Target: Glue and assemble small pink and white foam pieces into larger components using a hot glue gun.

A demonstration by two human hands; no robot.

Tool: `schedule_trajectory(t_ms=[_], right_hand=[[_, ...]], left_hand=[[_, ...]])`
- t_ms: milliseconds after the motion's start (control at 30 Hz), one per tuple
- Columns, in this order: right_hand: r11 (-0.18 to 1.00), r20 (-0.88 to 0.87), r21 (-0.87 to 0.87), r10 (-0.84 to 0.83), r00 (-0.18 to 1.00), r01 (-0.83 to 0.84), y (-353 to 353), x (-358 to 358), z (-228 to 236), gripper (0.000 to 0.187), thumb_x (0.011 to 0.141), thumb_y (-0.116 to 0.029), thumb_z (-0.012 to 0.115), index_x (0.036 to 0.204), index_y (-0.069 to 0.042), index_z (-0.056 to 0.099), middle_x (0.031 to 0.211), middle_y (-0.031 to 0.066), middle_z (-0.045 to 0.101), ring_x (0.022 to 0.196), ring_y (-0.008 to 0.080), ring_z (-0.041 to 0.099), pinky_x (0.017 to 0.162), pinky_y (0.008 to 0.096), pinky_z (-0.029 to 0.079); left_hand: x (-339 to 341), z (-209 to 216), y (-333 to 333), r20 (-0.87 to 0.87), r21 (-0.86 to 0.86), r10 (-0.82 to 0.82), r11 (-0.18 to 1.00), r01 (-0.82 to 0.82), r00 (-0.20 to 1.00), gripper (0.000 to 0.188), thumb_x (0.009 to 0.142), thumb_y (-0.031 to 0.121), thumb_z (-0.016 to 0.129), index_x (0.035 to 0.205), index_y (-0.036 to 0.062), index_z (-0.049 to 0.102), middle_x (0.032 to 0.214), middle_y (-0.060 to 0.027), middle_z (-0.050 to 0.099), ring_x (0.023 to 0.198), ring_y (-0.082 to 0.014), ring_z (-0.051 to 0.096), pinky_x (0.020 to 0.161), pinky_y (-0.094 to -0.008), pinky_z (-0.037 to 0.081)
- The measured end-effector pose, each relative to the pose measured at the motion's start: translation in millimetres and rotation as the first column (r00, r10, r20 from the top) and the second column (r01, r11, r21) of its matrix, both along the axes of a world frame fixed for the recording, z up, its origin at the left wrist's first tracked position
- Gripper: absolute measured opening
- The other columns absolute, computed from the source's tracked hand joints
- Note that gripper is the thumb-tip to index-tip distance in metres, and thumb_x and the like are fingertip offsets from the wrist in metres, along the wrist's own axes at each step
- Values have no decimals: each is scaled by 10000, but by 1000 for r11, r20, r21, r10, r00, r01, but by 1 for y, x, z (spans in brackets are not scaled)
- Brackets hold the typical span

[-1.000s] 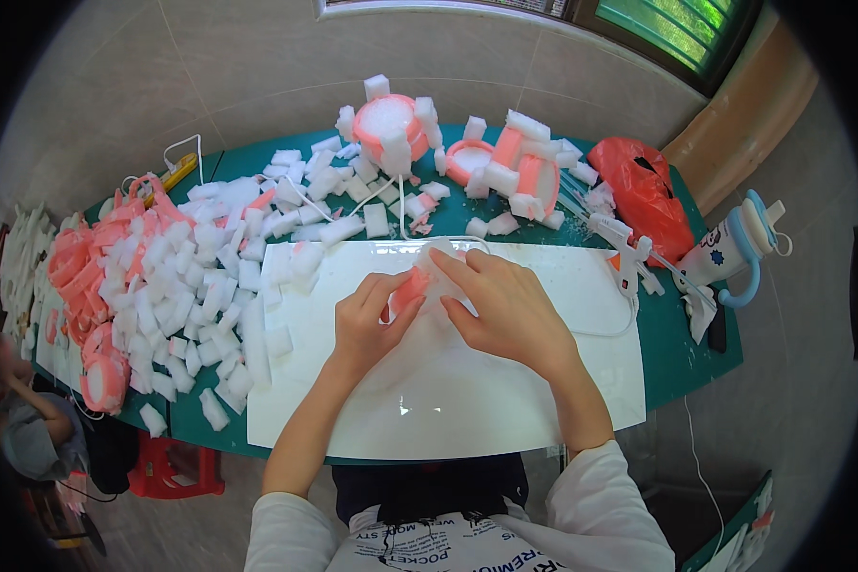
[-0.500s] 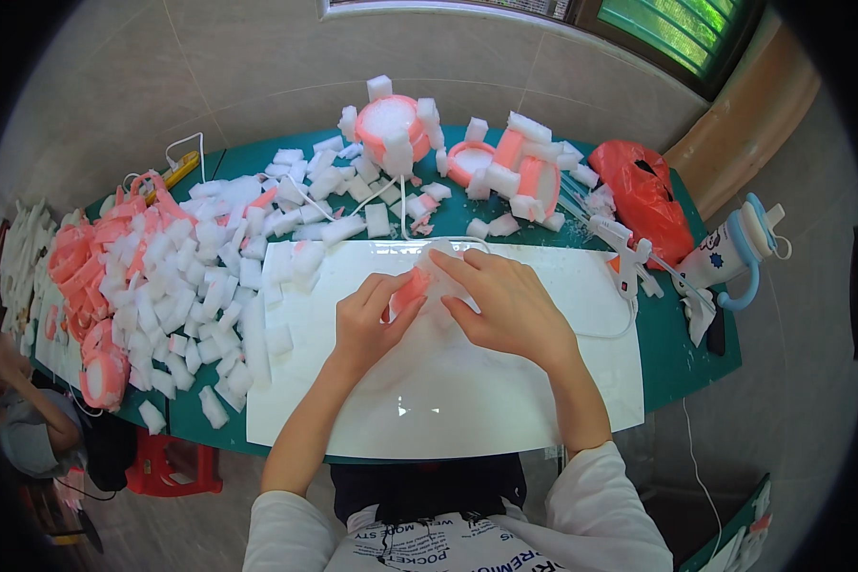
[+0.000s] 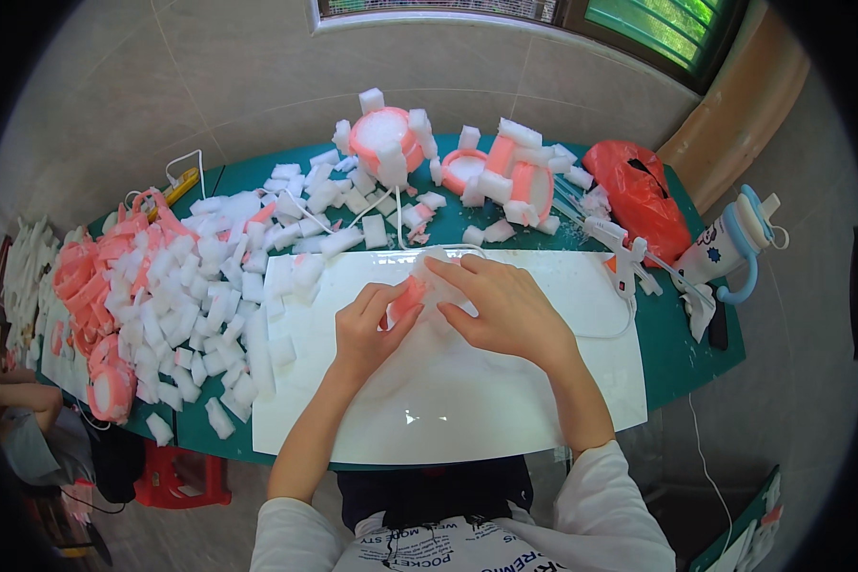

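Observation:
Above the far middle of a glossy white board (image 3: 391,410), my two hands meet at a small piece of foam. My left hand (image 3: 370,329) pinches its pink part (image 3: 407,297) between thumb and fingertips. Fingers of my right hand (image 3: 505,310) close on the white, fluffy part (image 3: 433,271) at the far side. Where the two parts meet is covered by my fingers. Beyond the board, a round pink foam ring (image 3: 413,153) with a white middle has white foam blocks standing around it. More pink rings with blocks (image 3: 532,191) lie to its right.
Many loose white foam blocks (image 3: 195,305) and pink foam strips (image 3: 81,276) crowd the left. At right are a white glue gun (image 3: 624,253) with a cord, a red plastic bag (image 3: 634,195) and a tumbler (image 3: 720,250). Another person's arm (image 3: 29,400) shows far left, near a red stool (image 3: 186,480).
My hands stay together on the foam, with only slight finger shifts. The whole view has tilted a little. At the far left, the other person's arm has moved lower.

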State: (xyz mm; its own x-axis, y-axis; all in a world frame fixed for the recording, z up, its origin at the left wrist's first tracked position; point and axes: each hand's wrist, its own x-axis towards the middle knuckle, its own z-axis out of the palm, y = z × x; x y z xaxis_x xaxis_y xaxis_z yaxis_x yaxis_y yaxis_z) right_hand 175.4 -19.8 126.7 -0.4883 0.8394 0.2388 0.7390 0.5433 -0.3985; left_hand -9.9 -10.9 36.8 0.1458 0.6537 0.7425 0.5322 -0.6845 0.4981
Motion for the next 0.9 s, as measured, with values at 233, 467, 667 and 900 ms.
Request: schedule_trajectory(t_ms=[233, 467, 667, 900], right_hand=[[999, 1, -25, -26, 1000, 26, -5, 0, 8, 439, 812, -249, 599, 1231, -137, 528, 992, 170, 597, 853, 298, 592, 722, 360, 473], [998, -13, 56, -31, 999, 32, -5, -1, 5, 440, 811, -260, 609, 1222, -128, 527, 980, 153, 607, 820, 288, 600, 684, 354, 473], [998, -5, 46, -35, 999, 36, -2, -3, 6, 450, 789, -243, 626, 1204, -98, 534, 925, 148, 625, 786, 296, 606, 672, 360, 473], [998, 23, 8, -66, 998, 66, -3, -8, 8, 444, 778, -227, 631, 1190, -86, 544, 923, 151, 628, 785, 290, 609, 674, 354, 475]], left_hand=[[-1, -1, 0, -8, 6, 23, 1000, -23, 1000, 304, 670, 82, 752, 948, 72, 629, 793, -42, 604, 462, -120, 502, 398, -215, 401], [0, 2, -1, -10, 12, 28, 1000, -28, 1000, 310, 668, 90, 753, 953, 76, 631, 780, -29, 597, 464, -119, 502, 408, -224, 404], [-1, 1, -1, -11, 16, 31, 999, -31, 999, 317, 663, 97, 755, 954, 81, 630, 782, -22, 595, 473, -122, 511, 419, -223, 412], [-1, 4, -1, -31, -40, 40, 998, -41, 999, 305, 668, 113, 747, 940, 79, 612, 793, -24, 601, 473, -125, 517, 426, -226, 422]])
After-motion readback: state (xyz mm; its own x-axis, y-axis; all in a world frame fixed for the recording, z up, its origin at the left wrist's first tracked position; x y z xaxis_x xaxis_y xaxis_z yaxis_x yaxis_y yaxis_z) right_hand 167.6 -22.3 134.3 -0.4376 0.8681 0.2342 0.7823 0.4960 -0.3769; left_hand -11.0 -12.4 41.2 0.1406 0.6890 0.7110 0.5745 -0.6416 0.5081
